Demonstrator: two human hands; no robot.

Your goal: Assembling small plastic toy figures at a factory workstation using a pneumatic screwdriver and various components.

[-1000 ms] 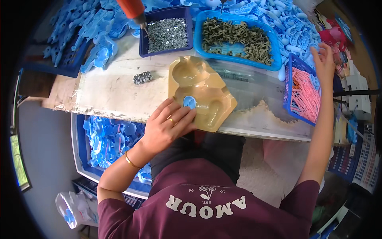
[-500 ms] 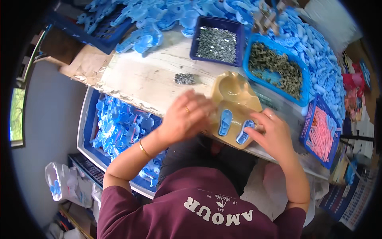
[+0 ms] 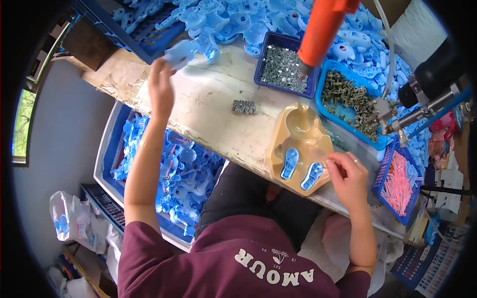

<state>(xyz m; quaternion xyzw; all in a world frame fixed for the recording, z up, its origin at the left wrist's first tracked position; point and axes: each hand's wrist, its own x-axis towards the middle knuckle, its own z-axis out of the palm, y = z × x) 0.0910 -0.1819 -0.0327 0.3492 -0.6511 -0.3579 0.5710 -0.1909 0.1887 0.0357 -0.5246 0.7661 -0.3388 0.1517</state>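
Note:
Stretched to the far left of the table, my left hand [image 3: 161, 89] has its fingers closed on a pale blue moulded plastic part [image 3: 181, 53], smeared by motion. My right hand [image 3: 349, 179] is by the right edge of a tan moulded block [image 3: 285, 130], its fingers loosely bent and the thumb slightly apart; nothing shows in them. Two blue foot-shaped plastic pieces, a left one [image 3: 289, 164] and a right one [image 3: 312, 176], lie in recesses at the block's near end. A rounded hollow at its far end holds nothing visible.
An orange power tool [image 3: 325, 32] hangs over a dark blue tray [image 3: 258, 74] of small metal pieces. Beside it are a light blue basin [image 3: 385, 141] of dull metal parts, a basket [image 3: 378, 171] of pink strips and metal fittings [image 3: 392, 116]. Blue parts [image 3: 218, 22] heap at the back.
My left hand has gone from beside the tan block to the far left and taken hold of a blue part. My right thumb has left the right foot piece. The orange tool has come into view.

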